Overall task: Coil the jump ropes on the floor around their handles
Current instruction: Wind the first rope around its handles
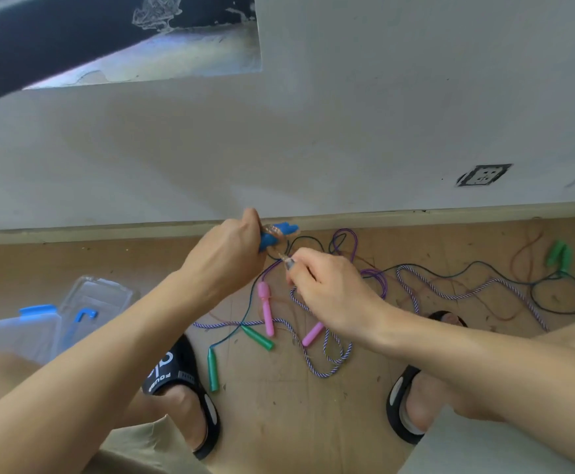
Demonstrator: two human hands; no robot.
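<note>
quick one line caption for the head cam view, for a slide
Left hand grips blue handles while right hand pinches the rope; more jump ropes lie tangled on the floor.

ropes [429, 285] on floor [296, 405], box [23, 333] left

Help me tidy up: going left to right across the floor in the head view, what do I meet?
Clear box → left slipper → pink handle → right slipper → green handles.
</note>
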